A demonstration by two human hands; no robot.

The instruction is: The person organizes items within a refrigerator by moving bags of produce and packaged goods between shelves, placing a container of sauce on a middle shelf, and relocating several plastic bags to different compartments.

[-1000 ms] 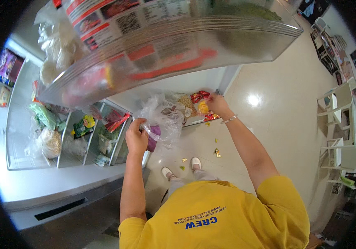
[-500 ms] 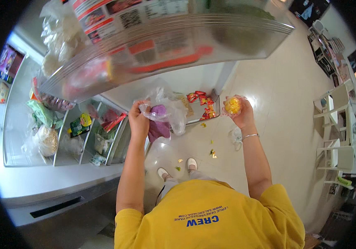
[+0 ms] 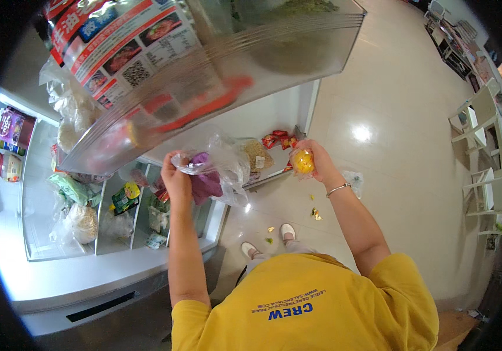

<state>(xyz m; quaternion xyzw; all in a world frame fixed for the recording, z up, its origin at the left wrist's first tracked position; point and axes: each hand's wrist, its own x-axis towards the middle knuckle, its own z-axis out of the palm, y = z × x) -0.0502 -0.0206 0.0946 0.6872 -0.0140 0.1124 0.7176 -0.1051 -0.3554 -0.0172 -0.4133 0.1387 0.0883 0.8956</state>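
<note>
My left hand [image 3: 176,178] is raised in front of the open fridge and grips a clear plastic bag [image 3: 222,164] with purple vegetables [image 3: 204,181] inside. My right hand [image 3: 315,161] is lifted to the right of it and holds a round yellow item in thin clear wrap [image 3: 302,161]. The two hands are apart, with the bag hanging between them. Below the hands lies the fridge door's lower shelf with red packets [image 3: 279,140] and a bag of grain-like food [image 3: 257,155].
A clear door bin [image 3: 204,64] full of printed packets looms overhead. Open fridge drawers [image 3: 116,216] at left hold bagged greens and packets; jars [image 3: 8,167] stand far left. Scraps [image 3: 316,214] lie on the tiled floor near my white slippers [image 3: 268,240]. White chairs [image 3: 488,146] stand at right.
My right hand has come away from the door shelf with the yellow wrapped item and risen. My left hand has lifted the plastic bag higher.
</note>
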